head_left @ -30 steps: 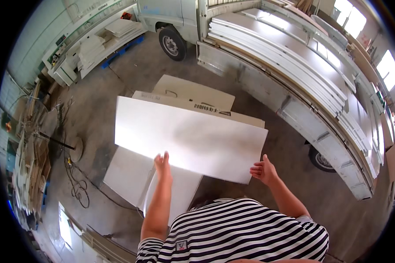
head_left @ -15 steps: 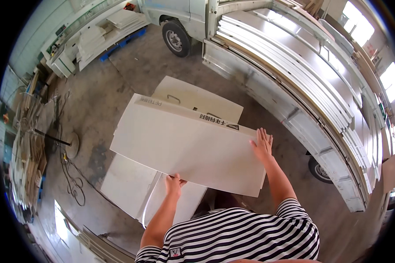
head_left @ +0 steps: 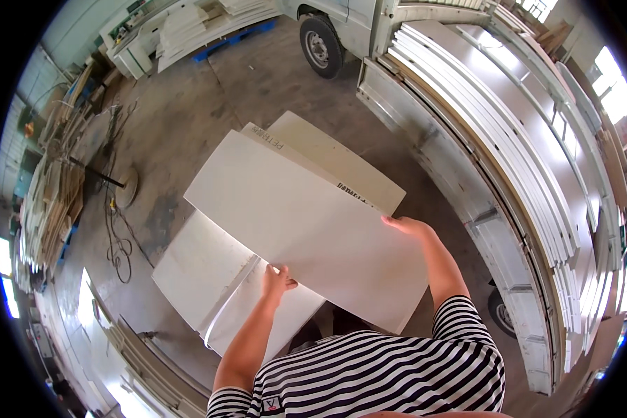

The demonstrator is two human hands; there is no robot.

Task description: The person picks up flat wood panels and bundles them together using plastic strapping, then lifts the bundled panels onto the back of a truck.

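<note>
A large white panel (head_left: 299,223) lies tilted across the middle in front of me. My left hand (head_left: 279,280) is closed on its near edge. At the far right edge, my right hand (head_left: 405,225) grips the same panel, its remaining fingers partly hidden. From under the far side peeks another board's printed edge (head_left: 263,135), and beyond that a cream panel (head_left: 306,132) sticks out. Below and left of my left hand lie more white panels (head_left: 195,272), with a pale curved strip (head_left: 223,306) between them.
A truck bed (head_left: 467,202) stacked with white boards (head_left: 494,139) stands on the right. Behind is the truck's wheel (head_left: 320,47). At left are a round-based stand (head_left: 127,187), cables (head_left: 122,244) on the floor and piled offcuts (head_left: 49,216). Boards (head_left: 216,28) rest on a blue pallet (head_left: 233,40) far back.
The panel has swung, its right end coming nearer me, and now covers more of the printed edge. My right hand has gone from lying flat on top to gripping the panel's edge.
</note>
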